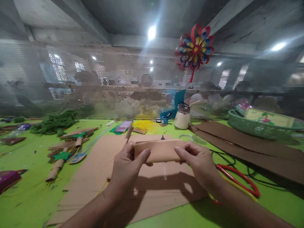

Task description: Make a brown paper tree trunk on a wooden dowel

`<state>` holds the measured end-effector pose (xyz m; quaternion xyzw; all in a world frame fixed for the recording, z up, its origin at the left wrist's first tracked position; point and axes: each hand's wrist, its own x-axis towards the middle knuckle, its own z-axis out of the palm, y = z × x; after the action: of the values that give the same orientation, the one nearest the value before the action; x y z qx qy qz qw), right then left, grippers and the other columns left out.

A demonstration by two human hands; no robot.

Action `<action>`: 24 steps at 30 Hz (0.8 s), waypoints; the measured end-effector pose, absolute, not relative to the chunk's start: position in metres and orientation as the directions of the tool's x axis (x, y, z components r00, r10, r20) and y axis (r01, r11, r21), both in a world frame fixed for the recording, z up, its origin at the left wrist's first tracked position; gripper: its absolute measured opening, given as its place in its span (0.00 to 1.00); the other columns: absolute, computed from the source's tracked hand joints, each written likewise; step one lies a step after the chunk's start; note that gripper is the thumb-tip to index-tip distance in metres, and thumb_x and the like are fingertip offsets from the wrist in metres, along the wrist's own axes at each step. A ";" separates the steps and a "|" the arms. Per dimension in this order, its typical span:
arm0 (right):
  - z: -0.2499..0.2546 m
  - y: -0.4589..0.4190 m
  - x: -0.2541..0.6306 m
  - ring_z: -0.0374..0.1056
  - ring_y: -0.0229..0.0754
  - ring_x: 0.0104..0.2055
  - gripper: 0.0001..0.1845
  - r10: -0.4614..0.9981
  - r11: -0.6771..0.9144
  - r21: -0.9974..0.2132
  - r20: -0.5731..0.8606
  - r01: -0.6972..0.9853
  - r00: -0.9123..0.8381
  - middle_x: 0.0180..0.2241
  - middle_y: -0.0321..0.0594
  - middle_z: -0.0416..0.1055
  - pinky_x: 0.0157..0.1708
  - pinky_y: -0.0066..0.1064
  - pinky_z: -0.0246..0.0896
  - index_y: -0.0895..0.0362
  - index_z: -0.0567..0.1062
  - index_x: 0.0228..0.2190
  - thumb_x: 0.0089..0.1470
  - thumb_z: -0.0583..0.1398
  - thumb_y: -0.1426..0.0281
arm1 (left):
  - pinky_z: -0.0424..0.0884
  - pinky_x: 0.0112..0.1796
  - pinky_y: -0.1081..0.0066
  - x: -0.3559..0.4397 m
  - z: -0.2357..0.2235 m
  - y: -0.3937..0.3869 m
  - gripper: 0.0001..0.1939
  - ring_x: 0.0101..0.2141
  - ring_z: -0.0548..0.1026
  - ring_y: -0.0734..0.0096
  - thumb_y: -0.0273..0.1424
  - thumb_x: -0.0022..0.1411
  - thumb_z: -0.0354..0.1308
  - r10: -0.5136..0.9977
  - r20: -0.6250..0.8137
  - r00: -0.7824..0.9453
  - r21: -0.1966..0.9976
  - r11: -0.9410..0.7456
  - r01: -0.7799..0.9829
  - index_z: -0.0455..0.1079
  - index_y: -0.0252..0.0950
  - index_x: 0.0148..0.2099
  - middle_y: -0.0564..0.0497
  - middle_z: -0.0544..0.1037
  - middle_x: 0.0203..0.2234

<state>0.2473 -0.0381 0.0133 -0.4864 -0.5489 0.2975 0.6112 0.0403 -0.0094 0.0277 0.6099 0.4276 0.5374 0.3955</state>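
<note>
A strip of brown kraft paper (161,151), bent or folded lengthwise, is stretched level between my two hands. My left hand (129,166) pinches its left end, thumb in front and fingers behind. At the right end, my right hand (201,160) grips it the same way. Below lie stacked sheets of brown paper (95,171), with the shadow of my hands across them. A clear thin stick (164,171) shows just under the strip, and a dark pointed tip (162,137) pokes up behind it; what it belongs to is hidden.
Red-handled scissors (239,179) lie right of my right arm, beside black cord (223,158). Paper-tube figures (57,167) and green yarn (55,122) are at left. A cream jar (182,119), dark brown sheets (251,145) and a green basket (251,126) stand behind, before a perforated screen (114,85).
</note>
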 end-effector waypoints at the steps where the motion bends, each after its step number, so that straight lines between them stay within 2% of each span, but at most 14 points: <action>1: 0.015 -0.038 0.246 0.63 0.37 0.22 0.17 0.904 0.344 -0.930 0.365 0.127 0.223 0.20 0.35 0.69 0.23 0.29 0.59 0.58 0.73 0.24 0.46 0.67 0.57 | 0.74 0.25 0.75 0.041 0.027 -0.009 0.13 0.23 0.76 0.74 0.36 0.53 0.64 0.949 0.310 0.060 0.946 -0.314 0.075 0.64 0.34 0.32 0.56 0.75 0.23; 4: 0.018 -0.038 0.242 0.63 0.36 0.22 0.18 0.907 0.351 -0.935 0.351 0.044 0.233 0.21 0.35 0.70 0.22 0.27 0.61 0.58 0.72 0.27 0.43 0.69 0.57 | 0.76 0.23 0.74 0.042 0.025 -0.007 0.17 0.23 0.77 0.72 0.36 0.51 0.66 0.949 0.311 0.051 0.950 -0.311 -0.003 0.63 0.35 0.36 0.55 0.76 0.25; 7: 0.016 -0.037 0.242 0.63 0.36 0.23 0.18 0.908 0.358 -0.933 0.356 0.031 0.221 0.22 0.35 0.70 0.22 0.27 0.62 0.57 0.72 0.28 0.43 0.69 0.58 | 0.77 0.22 0.73 0.044 0.027 -0.007 0.25 0.24 0.78 0.69 0.35 0.50 0.67 0.946 0.318 0.060 0.948 -0.315 -0.044 0.62 0.35 0.47 0.54 0.78 0.27; 9: 0.014 -0.035 0.244 0.63 0.36 0.23 0.20 0.914 0.349 -0.937 0.342 0.005 0.218 0.23 0.34 0.70 0.23 0.28 0.62 0.57 0.71 0.34 0.44 0.69 0.59 | 0.79 0.25 0.71 0.044 0.030 -0.009 0.30 0.25 0.78 0.69 0.35 0.52 0.66 0.947 0.309 0.089 0.951 -0.306 -0.047 0.60 0.35 0.54 0.53 0.78 0.29; 11: 0.012 -0.034 0.246 0.62 0.35 0.22 0.24 0.919 0.344 -0.939 0.330 -0.027 0.216 0.22 0.31 0.68 0.23 0.27 0.60 0.56 0.69 0.40 0.44 0.69 0.60 | 0.80 0.26 0.71 0.043 0.031 -0.010 0.32 0.27 0.78 0.69 0.35 0.52 0.65 0.949 0.300 0.100 0.954 -0.297 -0.043 0.59 0.35 0.58 0.52 0.79 0.32; 16: 0.012 -0.034 0.248 0.56 0.32 0.22 0.31 0.920 0.352 -0.936 0.339 -0.033 0.199 0.19 0.24 0.57 0.23 0.25 0.57 0.57 0.66 0.51 0.47 0.68 0.63 | 0.80 0.27 0.69 0.042 0.027 -0.007 0.27 0.28 0.77 0.69 0.37 0.50 0.66 0.963 0.249 0.099 0.969 -0.249 -0.010 0.67 0.33 0.51 0.51 0.77 0.33; 21: 0.014 -0.033 0.247 0.53 0.32 0.22 0.31 0.940 0.293 -0.955 0.279 -0.046 0.195 0.20 0.25 0.54 0.23 0.26 0.57 0.60 0.69 0.49 0.46 0.67 0.60 | 0.79 0.27 0.67 0.042 0.022 -0.002 0.22 0.28 0.76 0.68 0.37 0.48 0.67 0.973 0.203 0.108 0.979 -0.200 -0.043 0.68 0.33 0.43 0.53 0.76 0.29; 24: 0.012 -0.031 0.250 0.52 0.32 0.22 0.29 0.940 0.299 -0.954 0.293 -0.009 0.175 0.20 0.24 0.53 0.22 0.25 0.55 0.60 0.70 0.48 0.46 0.67 0.61 | 0.74 0.25 0.72 0.041 0.024 0.000 0.18 0.25 0.73 0.71 0.36 0.48 0.67 0.973 0.195 0.128 0.980 -0.198 0.013 0.67 0.34 0.38 0.55 0.74 0.24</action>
<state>0.2500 -0.0310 0.0119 -0.4515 -0.5154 0.3830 0.6196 0.0405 -0.0003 0.0240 0.5837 0.4219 0.5081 0.4723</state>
